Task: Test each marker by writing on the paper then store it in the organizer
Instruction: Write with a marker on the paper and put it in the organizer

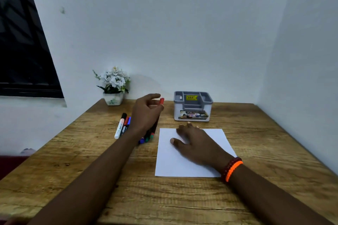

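Note:
My left hand (146, 111) is raised above the marker pile and grips a marker whose red cap (161, 101) sticks out past my fingers; its dark body runs down under my palm. My right hand (193, 142) lies flat, fingers spread, on a blank white sheet of paper (173, 162). Several markers (123, 124) lie on the table left of the paper, partly hidden by my left forearm, with coloured ends (146, 139) showing below it. The grey organizer (193, 105) stands behind the paper, its compartments holding nothing visible.
A wooden table (91, 160) fills the corner between two white walls. A small pot of white flowers (113, 86) stands at the back left. A dark window (22, 42) is on the left wall. Bracelets (232, 169) circle my right wrist.

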